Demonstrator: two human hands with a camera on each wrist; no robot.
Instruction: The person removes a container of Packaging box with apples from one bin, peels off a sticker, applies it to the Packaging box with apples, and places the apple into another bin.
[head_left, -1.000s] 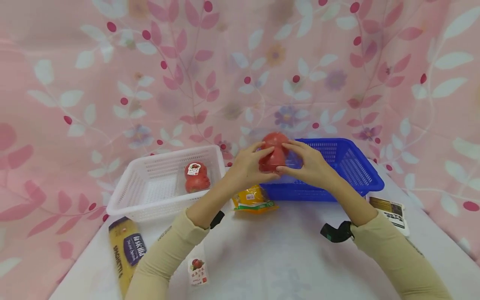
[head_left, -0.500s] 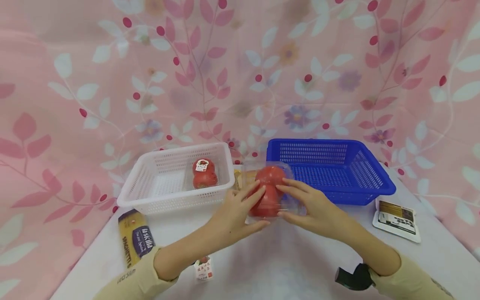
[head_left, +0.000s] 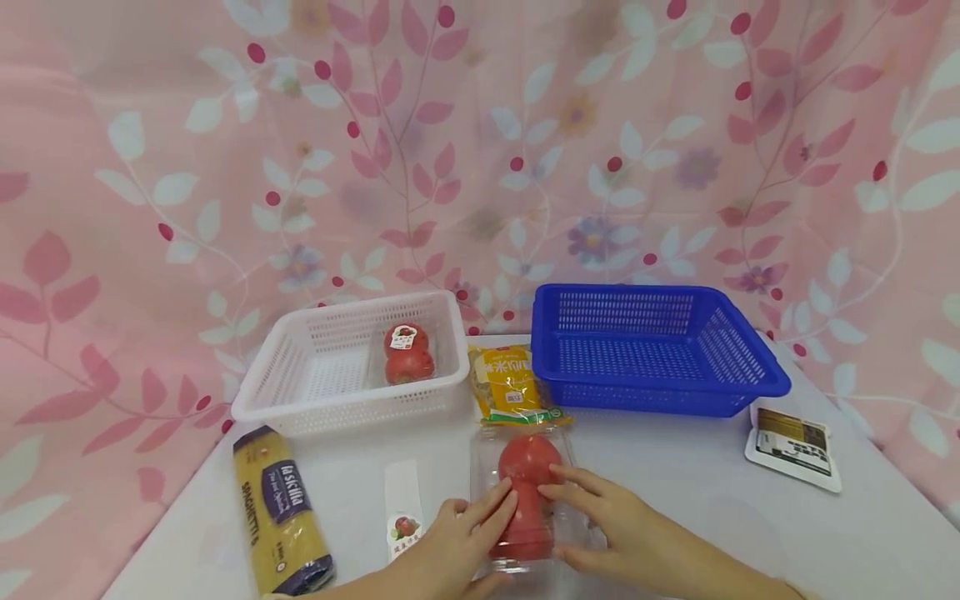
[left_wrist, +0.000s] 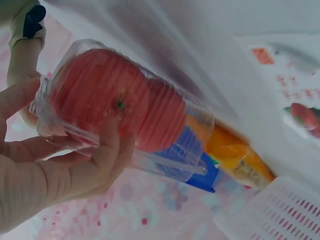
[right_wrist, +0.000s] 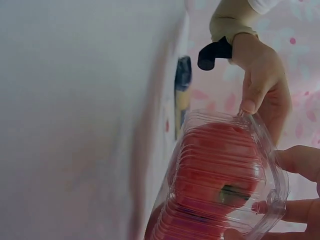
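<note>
Over the last second the clear tomato box (head_left: pixel 525 500) has come from the rim of the blue basket (head_left: pixel 652 346), upper right of centre, down and toward the person, and it now sits low in the middle of the head view on or just above the white desk (head_left: pixel 675 492); contact with the desk cannot be told. That suggests the box has been drawn out of the basket area to be handled up close rather than dropped into either basket. Left to right in the head view: the spaghetti pack (head_left: pixel 279 521) at lower left, the white basket (head_left: pixel 345 367) with another tomato box (head_left: pixel 408 354) inside, a loose label (head_left: pixel 403 510), then the left hand (head_left: pixel 457 546) and right hand (head_left: pixel 622 533). The grip is two-handed: each hand's fingers curl round one long side of the box, thumbs on top, so the box lies lengthwise between the palms, its far end pointing at the yellow packet (head_left: pixel 510 383).
</note>
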